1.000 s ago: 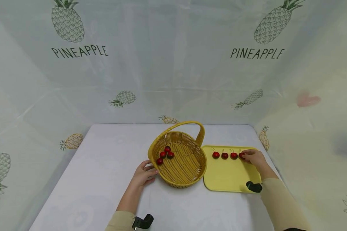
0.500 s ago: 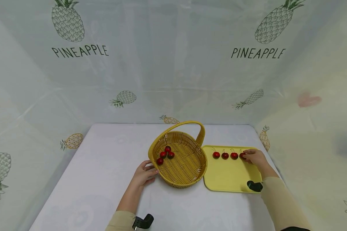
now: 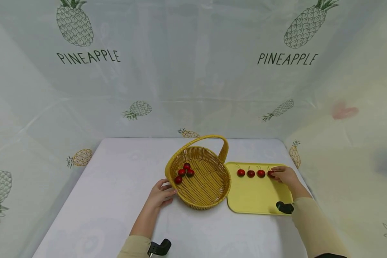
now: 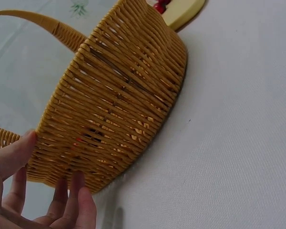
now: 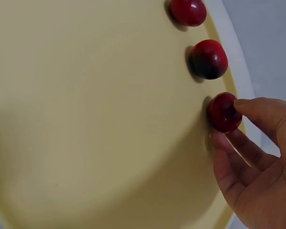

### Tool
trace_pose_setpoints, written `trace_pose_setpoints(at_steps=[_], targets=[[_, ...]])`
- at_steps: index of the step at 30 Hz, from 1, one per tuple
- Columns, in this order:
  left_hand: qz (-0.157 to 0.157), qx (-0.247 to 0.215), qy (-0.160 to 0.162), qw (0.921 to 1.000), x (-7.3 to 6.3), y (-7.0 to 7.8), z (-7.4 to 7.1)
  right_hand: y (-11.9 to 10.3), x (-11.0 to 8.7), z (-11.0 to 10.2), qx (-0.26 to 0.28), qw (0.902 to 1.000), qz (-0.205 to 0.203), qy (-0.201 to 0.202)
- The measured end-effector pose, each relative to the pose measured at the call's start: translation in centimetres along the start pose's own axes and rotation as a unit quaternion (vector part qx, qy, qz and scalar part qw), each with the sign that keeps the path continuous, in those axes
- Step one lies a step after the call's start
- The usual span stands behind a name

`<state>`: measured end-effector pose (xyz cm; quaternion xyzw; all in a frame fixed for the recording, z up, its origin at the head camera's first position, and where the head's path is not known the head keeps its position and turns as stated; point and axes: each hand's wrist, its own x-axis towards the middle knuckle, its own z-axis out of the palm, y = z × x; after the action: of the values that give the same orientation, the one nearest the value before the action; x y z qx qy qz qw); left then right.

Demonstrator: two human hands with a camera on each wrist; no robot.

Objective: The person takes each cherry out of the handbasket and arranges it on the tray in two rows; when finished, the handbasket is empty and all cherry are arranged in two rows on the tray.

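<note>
My left hand (image 3: pixel 162 194) holds the left side of a round woven basket (image 3: pixel 209 186) with an arched handle. In the left wrist view the thumb lies on the rim and the other fingers (image 4: pixel 76 191) touch the outer wall. Several red cherries (image 3: pixel 182 172) lie in the left part of the basket. My right hand (image 3: pixel 284 177) pinches the rightmost cherry (image 5: pixel 224 112) of a row along the far edge of a yellow tray (image 3: pixel 258 199). That cherry sits on the tray between thumb and fingers, partly hidden by the hand in the head view.
The other cherries of the row, such as the leftmost cherry (image 3: pixel 240 173), carry thin stems. The tray stands right beside the basket on a white table (image 3: pixel 116 179). A pineapple-printed curtain (image 3: pixel 193 71) hangs behind and around the table.
</note>
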<state>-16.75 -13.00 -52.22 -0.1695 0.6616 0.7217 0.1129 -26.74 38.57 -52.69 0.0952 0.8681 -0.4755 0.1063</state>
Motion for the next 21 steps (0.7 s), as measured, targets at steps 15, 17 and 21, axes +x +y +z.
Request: trace_pose_setpoints(at_steps=[15, 17, 21], targets=[[-0.001, 0.001, -0.003, 1.0, 0.1, 0.0, -0.1, -4.0, -2.4, -0.8, -0.049, 0.9958, -0.065, -0.042], [-0.001, -0.001, -0.001, 1.0, 0.1, 0.0, -0.1, -4.8, -2.7, -0.5, -0.053, 0.9942, -0.079, -0.05], [0.0, -0.002, 0.002, 1.0, 0.1, 0.0, 0.0, -6.3, -3.1, 0.2, -0.07, 0.991, -0.098, -0.058]])
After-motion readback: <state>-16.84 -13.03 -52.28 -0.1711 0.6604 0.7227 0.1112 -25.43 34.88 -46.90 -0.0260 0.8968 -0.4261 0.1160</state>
